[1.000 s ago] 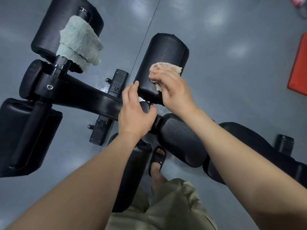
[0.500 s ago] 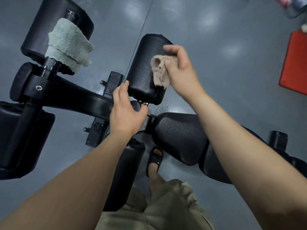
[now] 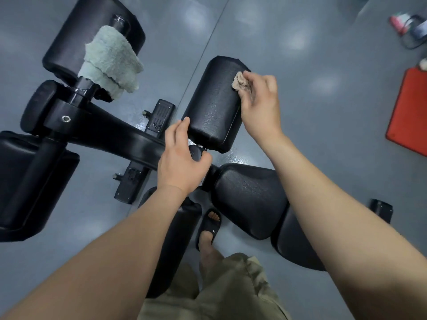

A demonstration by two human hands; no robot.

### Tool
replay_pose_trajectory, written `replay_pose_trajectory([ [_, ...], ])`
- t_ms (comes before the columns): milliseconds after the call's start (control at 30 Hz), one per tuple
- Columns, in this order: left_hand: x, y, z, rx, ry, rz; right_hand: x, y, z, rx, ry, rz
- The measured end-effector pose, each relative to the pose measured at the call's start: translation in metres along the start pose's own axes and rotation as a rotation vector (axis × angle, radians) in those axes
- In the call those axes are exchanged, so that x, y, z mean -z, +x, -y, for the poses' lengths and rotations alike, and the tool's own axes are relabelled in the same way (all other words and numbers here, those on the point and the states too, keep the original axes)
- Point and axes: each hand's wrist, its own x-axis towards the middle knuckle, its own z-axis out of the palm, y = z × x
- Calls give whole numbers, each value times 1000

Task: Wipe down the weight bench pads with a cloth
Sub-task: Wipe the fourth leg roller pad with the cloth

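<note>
Our right hand [image 3: 261, 105] has its fingers bunched and curled round a small beige cloth [image 3: 241, 82], pinching it into a wad and pressing it against the far right edge of the black foam roller pad [image 3: 212, 105] in the middle of the view. Our left hand [image 3: 180, 162] sits at the near end of that same pad, its fingers and thumb curled round the black hub [image 3: 195, 153] where the pad meets the black frame arm [image 3: 120, 137]; the forefinger touches the pad's near corner. A second roller pad [image 3: 249, 195] lies just beside the left hand on the near side, under our right forearm, its surface dotted with small wet specks. At the upper left a third roller pad [image 3: 76, 38] stands on its post, with a pale green towel [image 3: 111, 63] draped over the post in front of it. Beneath the frame arm a black base foot [image 3: 159, 116] rests on the grey floor [image 3: 323, 54]. Below the pads we see one foot in a black slide sandal [image 3: 211, 224] and khaki shorts [image 3: 231, 289]. A red mat [image 3: 409, 116] lies on the floor at the right edge, well apart from the bench.
</note>
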Motion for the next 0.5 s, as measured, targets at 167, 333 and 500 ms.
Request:
replay_pose_trajectory([
  [167, -1, 0, 3, -30, 13, 3, -8, 40, 16, 140, -166, -16],
  [333, -1, 0, 4, -29, 6, -2, -17, 43, 21, 232, -220, 25],
  [500, -2, 0, 4, -22, -1, -8, -20, 6, 20, 409, -187, 64],
])
